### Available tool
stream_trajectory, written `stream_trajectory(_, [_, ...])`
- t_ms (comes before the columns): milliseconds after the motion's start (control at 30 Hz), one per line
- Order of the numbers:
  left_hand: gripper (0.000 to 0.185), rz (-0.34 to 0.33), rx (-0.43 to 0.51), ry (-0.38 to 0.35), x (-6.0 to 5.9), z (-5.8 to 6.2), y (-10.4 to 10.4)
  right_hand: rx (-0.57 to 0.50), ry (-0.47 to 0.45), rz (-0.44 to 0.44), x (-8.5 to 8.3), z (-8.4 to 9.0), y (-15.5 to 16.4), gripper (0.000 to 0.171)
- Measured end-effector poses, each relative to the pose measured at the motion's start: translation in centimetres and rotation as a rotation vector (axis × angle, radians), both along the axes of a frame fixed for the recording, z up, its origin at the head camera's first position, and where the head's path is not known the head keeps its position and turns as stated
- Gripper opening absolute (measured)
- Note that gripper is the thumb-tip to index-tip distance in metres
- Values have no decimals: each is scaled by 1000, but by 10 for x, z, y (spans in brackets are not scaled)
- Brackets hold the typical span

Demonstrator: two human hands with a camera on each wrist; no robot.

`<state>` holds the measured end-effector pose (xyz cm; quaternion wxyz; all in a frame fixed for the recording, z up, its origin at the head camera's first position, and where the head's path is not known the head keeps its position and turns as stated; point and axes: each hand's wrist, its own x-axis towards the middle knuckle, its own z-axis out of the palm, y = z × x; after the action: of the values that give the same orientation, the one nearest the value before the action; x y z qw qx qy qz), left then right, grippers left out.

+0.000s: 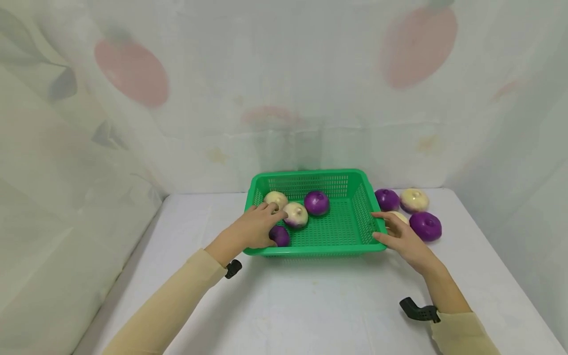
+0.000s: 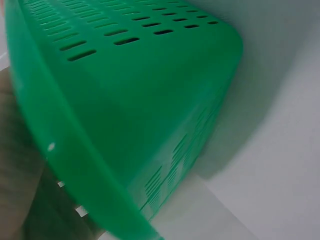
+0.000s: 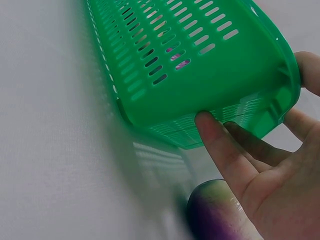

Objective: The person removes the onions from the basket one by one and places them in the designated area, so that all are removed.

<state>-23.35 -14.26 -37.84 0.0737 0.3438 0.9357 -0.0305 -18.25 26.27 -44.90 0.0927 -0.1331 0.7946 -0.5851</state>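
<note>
A green plastic basket (image 1: 310, 250) stands on the table. Inside it are two cream-and-purple turnip-like vegetables (image 1: 296, 215) and two purple ones (image 1: 316, 203). My left hand (image 1: 255, 228) reaches over the basket's left rim, its fingers spread above the vegetables and its thumb beside the nearer purple one (image 1: 280, 236). In the left wrist view this hand is dark and mostly cut off behind the rim. At the right end, my right hand (image 1: 401, 241) holds the basket's rim. The right wrist view has fingertips (image 3: 207, 127) against the outer wall.
Right of the basket lie more such vegetables, purple (image 1: 426, 227) and cream (image 1: 414, 200), close behind my right hand. A white cloth covers the table (image 1: 310, 305). Fruit-printed curtains (image 1: 284, 74) hang behind and at the sides.
</note>
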Motion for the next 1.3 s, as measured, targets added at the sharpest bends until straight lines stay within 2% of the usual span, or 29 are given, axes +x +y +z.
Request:
stream_trajectory(167, [75,-10,-50,-5,-5,-6,3,-2,-3,-1,0,-2,0,57])
stream_trajectory(533, [56,6,-62,-74,-11,-15,7,-24,-9,1,-1,-1,-2,57])
stream_trajectory(1000, [60,36,-83,-113,-17,-26,13,-6,-6,-3,-2,-1,-2,57])
stream_trajectory(1133, [60,49,-63,-106,-19,-21,15,-8,-5,-4,-1,-2,-2,57])
stream_trajectory(1300, [65,50,-34,-59,-20,-10,14,-13,-6,-6,-1,-2,0,57])
